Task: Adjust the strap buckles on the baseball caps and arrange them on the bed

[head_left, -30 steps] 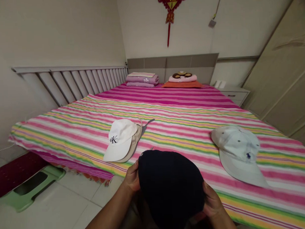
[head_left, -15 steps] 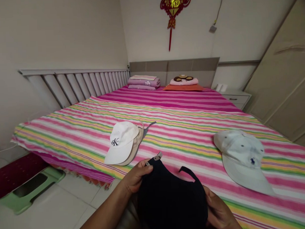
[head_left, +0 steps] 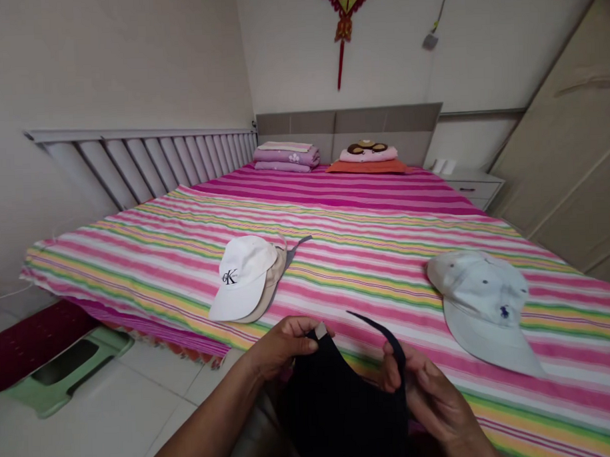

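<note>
A black cap (head_left: 348, 400) is held between my hands at the bottom centre, its back strap undone and its crown toward me. My left hand (head_left: 286, 346) pinches the cap's left edge beside a small metal buckle (head_left: 320, 330). On the other side my right hand (head_left: 425, 391) has its fingers closed round the base of the loose strap, whose free end points up and left. A white cap with black letters (head_left: 244, 277) lies on the bed over a beige one (head_left: 274, 273). To the right rests a pale cap with a small dark emblem (head_left: 485, 309).
The striped bed (head_left: 151, 260) fills the middle. Folded bedding (head_left: 287, 157) and a pink and orange stack (head_left: 367, 161) sit by the headboard. A green stool (head_left: 65, 377) stands on the floor at left, a white nightstand (head_left: 476, 186) at back right.
My right hand has moved up from the cap's side to the base of the strap. My left thumb and fingers have closed in nearer the buckle. The view has tilted slightly down.
</note>
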`<state>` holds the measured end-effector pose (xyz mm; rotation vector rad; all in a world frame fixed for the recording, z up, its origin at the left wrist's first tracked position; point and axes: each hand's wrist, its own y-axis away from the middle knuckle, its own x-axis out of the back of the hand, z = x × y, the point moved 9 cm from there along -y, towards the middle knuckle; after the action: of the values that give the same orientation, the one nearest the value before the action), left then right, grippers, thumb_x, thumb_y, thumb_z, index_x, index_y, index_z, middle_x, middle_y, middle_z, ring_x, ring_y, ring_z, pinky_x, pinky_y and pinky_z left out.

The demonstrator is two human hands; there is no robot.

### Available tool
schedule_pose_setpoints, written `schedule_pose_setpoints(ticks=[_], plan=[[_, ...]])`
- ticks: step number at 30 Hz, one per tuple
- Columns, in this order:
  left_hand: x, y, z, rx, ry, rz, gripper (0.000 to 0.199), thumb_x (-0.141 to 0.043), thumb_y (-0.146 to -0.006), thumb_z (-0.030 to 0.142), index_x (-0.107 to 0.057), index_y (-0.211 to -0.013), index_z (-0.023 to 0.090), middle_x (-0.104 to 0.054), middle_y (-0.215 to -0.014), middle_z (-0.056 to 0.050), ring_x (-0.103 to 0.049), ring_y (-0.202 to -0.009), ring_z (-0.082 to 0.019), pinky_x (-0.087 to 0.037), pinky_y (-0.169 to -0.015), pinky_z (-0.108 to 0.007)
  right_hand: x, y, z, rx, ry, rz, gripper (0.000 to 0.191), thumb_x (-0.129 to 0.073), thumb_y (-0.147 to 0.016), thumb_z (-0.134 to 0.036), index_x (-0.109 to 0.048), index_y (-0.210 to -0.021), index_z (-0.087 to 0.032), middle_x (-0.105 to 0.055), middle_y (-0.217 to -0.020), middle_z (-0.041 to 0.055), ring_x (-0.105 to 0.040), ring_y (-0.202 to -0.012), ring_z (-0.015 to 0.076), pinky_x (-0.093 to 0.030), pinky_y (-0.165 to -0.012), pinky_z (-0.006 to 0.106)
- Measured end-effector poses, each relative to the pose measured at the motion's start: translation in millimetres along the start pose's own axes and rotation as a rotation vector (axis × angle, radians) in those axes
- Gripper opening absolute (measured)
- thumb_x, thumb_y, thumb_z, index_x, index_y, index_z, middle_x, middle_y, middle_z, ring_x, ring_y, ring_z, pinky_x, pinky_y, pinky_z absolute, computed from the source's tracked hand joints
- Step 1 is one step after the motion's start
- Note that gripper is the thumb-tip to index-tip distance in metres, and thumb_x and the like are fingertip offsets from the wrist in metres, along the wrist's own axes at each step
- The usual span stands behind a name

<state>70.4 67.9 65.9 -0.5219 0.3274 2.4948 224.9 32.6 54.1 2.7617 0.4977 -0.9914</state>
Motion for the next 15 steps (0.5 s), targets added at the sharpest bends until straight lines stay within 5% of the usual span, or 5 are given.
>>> schedule_pose_setpoints(ticks=[6,15], plan=[[-6.4,-1.3,0.9,0.045,-0.071,-0.042,0.032,-0.067,-0.066,0.019,-0.066,-0.098,0.014,-0.067,-0.077,-0.005,-0.058,-0.067,-0.012,-0.040,-0.063,-0.019,2.7,-0.6,-30.6,0.077,0.058,0.111,0.016,-0.065,-0.069,-0.033,-0.060,-0.074,-0.019,-0.045,-0.047,-0.0041,-0.038,-0.041,0.0084,-0.031,-0.043,0.022],[-27.0,-6.0,5.2,0.088,-0.228,-0.012,0.020,-0.066,-0.067,0.026,-0.069,-0.081,0.013,-0.064,-0.064,-0.002,-0.051,-0.052,-0.007,-0.035,-0.052,-0.019,-28.0,-6.4,-29.8,0.020,0.549,0.038,0.034,-0.051,-0.078,-0.045,-0.059,-0.071,-0.013,-0.048,-0.048,-0.0033,-0.034,-0.036,0.0049,-0.024,-0.039,0.020]])
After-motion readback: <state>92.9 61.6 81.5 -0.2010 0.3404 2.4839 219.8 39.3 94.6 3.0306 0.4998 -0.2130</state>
